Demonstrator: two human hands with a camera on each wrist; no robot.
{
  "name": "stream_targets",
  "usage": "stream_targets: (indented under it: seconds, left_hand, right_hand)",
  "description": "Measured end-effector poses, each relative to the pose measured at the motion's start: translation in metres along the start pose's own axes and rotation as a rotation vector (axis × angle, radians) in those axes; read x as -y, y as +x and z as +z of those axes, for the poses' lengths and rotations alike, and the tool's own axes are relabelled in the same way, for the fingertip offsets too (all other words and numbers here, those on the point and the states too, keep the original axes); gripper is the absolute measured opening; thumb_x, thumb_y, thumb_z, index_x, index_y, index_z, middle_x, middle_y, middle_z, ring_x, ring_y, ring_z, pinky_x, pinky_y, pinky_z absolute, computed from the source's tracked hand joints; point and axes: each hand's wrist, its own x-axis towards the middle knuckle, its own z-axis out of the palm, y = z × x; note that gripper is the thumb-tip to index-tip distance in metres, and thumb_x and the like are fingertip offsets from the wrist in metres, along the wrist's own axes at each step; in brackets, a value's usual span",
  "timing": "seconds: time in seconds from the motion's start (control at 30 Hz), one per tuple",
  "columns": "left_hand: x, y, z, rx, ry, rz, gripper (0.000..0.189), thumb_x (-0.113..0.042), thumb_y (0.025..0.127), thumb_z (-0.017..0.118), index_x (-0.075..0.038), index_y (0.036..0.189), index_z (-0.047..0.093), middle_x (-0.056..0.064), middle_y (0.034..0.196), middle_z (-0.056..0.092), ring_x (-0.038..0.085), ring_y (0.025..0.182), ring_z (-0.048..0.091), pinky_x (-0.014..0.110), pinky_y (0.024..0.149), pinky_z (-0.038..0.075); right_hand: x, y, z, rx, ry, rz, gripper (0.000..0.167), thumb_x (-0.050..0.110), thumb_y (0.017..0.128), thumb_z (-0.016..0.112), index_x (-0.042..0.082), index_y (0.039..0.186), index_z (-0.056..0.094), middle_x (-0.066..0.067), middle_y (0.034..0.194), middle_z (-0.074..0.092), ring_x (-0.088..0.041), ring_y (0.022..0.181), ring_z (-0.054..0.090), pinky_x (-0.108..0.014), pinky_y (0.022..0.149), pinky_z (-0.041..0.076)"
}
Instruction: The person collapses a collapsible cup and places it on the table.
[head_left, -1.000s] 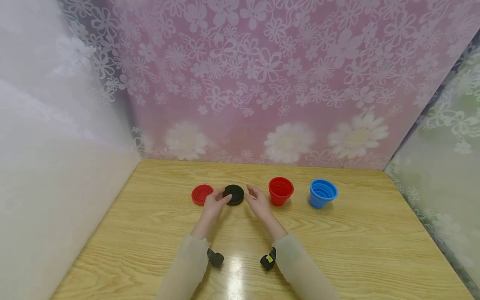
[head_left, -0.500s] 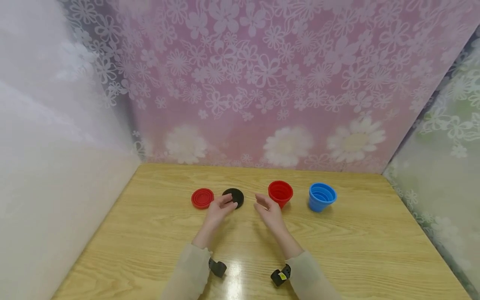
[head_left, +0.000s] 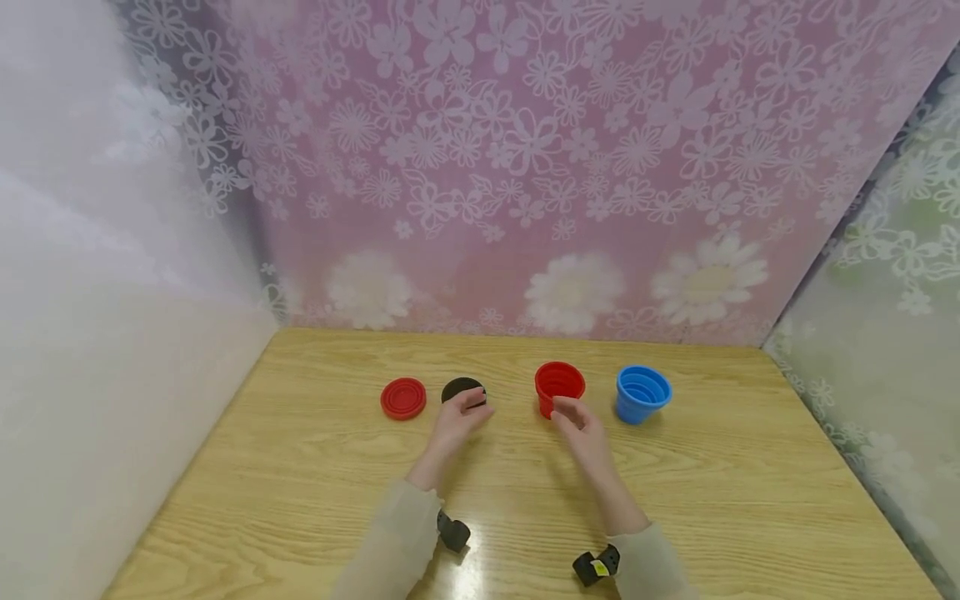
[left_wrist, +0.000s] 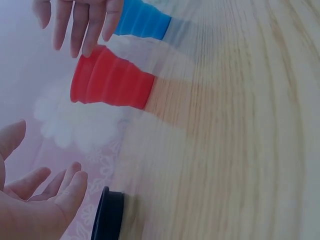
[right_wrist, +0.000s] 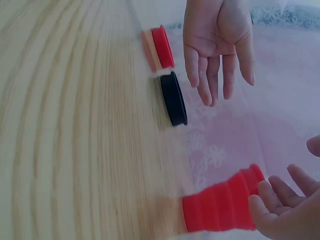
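Note:
My left hand [head_left: 453, 427] hovers just in front of a flat black folding cup [head_left: 457, 387], partly covering it in the head view. Its fingers are relaxed, and nothing is held. My right hand [head_left: 587, 442] is in front of an upright red folding cup [head_left: 557, 379], overlapping its lower part. In the right wrist view the fingers [right_wrist: 272, 202] of that hand lie beside the red cup's rim, loosely spread; whether they touch it I cannot tell. An upright blue folding cup [head_left: 642, 393] stands to the right. A flattened red folding cup [head_left: 403, 399] lies at the left.
The cups stand in a row on a wooden table [head_left: 300, 500]. Behind it hangs a pink flowered curtain [head_left: 480, 208], with a pale panel [head_left: 135, 317] at the left and a flowered one [head_left: 892, 358] at the right. Each wrist carries a small black camera [head_left: 453, 532].
My right hand has moved right, from beside the black cup to in front of the upright red cup. My left hand has shifted slightly right and toward me. The cups stay put.

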Motion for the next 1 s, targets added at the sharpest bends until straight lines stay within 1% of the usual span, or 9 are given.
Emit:
stream_targets:
  seconds: [0.13, 0.3, 0.5, 0.57, 0.63, 0.7, 0.77, 0.9, 1.0]
  left_hand:
    - [-0.002, 0.005, 0.008, 0.012, -0.024, -0.006, 0.050, -0.008, 0.084, 0.059, 0.011, 0.126, 0.039, 0.027, 0.124, 0.043, 0.032, 0.106, 0.049, 0.035, 0.086, 0.043]
    - [-0.020, 0.004, 0.019, 0.045, -0.033, -0.007, 0.046, -0.005, 0.084, 0.058, 0.011, 0.124, 0.041, 0.029, 0.122, 0.043, 0.034, 0.105, 0.050, 0.037, 0.085, 0.043]
    - [-0.037, 0.004, 0.029, 0.063, 0.010, -0.046, 0.047, -0.008, 0.085, 0.058, 0.008, 0.126, 0.041, 0.024, 0.124, 0.044, 0.032, 0.109, 0.047, 0.036, 0.088, 0.042]
    - [-0.036, 0.007, 0.030, 0.071, 0.024, -0.042, 0.048, -0.009, 0.085, 0.058, 0.008, 0.127, 0.040, 0.024, 0.125, 0.043, 0.032, 0.111, 0.046, 0.036, 0.089, 0.041]
    - [-0.032, 0.014, 0.032, 0.083, 0.031, -0.035, 0.050, -0.011, 0.085, 0.059, 0.007, 0.128, 0.039, 0.024, 0.127, 0.042, 0.032, 0.113, 0.044, 0.036, 0.090, 0.040]
    - [-0.025, 0.023, 0.033, 0.095, 0.028, -0.022, 0.052, -0.011, 0.084, 0.060, 0.006, 0.128, 0.038, 0.024, 0.128, 0.041, 0.033, 0.115, 0.042, 0.037, 0.091, 0.039]
    - [-0.015, 0.034, 0.035, 0.104, 0.032, -0.014, 0.055, -0.012, 0.083, 0.062, 0.005, 0.130, 0.038, 0.022, 0.129, 0.040, 0.033, 0.117, 0.040, 0.038, 0.092, 0.038]
    - [0.004, 0.052, 0.042, 0.109, 0.077, -0.002, 0.061, -0.015, 0.081, 0.065, 0.004, 0.132, 0.035, 0.019, 0.132, 0.038, 0.031, 0.119, 0.038, 0.039, 0.093, 0.037]
    - [0.011, 0.059, 0.047, 0.116, 0.144, 0.001, 0.068, -0.021, 0.079, 0.067, 0.002, 0.133, 0.033, 0.016, 0.133, 0.038, 0.028, 0.120, 0.038, 0.038, 0.093, 0.037]
  right_hand:
    - [-0.003, -0.001, -0.015, -0.034, 0.028, 0.017, 0.032, 0.010, 0.089, 0.052, -0.002, 0.118, 0.049, -0.017, 0.119, 0.049, -0.024, 0.105, 0.046, -0.023, 0.084, 0.041]
    - [-0.008, 0.001, -0.035, -0.109, -0.006, 0.023, 0.032, 0.014, 0.090, 0.051, -0.003, 0.117, 0.050, -0.019, 0.118, 0.050, -0.019, 0.102, 0.048, -0.011, 0.077, 0.041]
    - [-0.016, 0.007, -0.050, -0.175, 0.019, 0.037, 0.035, 0.012, 0.090, 0.050, -0.006, 0.120, 0.044, -0.021, 0.120, 0.047, -0.001, 0.090, 0.047, -0.007, 0.074, 0.040]
    - [-0.018, 0.011, -0.051, -0.205, 0.038, 0.027, 0.035, 0.008, 0.090, 0.050, -0.007, 0.120, 0.043, -0.023, 0.119, 0.047, -0.001, 0.090, 0.047, -0.007, 0.073, 0.040]
    - [-0.021, 0.014, -0.053, -0.219, 0.044, 0.021, 0.036, 0.005, 0.089, 0.050, -0.008, 0.121, 0.041, -0.024, 0.120, 0.046, -0.006, 0.094, 0.048, -0.007, 0.073, 0.039]
    - [-0.024, 0.018, -0.055, -0.205, 0.033, 0.022, 0.039, 0.007, 0.089, 0.052, -0.007, 0.123, 0.040, -0.023, 0.122, 0.045, -0.016, 0.103, 0.047, -0.010, 0.077, 0.040]
    - [-0.026, 0.022, -0.057, -0.164, 0.003, 0.022, 0.048, 0.014, 0.088, 0.055, -0.005, 0.127, 0.036, -0.022, 0.127, 0.041, -0.024, 0.112, 0.042, -0.018, 0.086, 0.040]
    - [-0.030, 0.030, -0.061, -0.047, -0.053, 0.012, 0.067, 0.024, 0.085, 0.060, -0.001, 0.136, 0.024, -0.020, 0.136, 0.030, -0.030, 0.124, 0.029, -0.039, 0.099, 0.029]
    - [-0.033, 0.035, -0.061, 0.034, -0.052, -0.003, 0.073, 0.019, 0.084, 0.061, 0.000, 0.139, 0.016, -0.022, 0.139, 0.022, -0.033, 0.127, 0.022, -0.044, 0.101, 0.023]
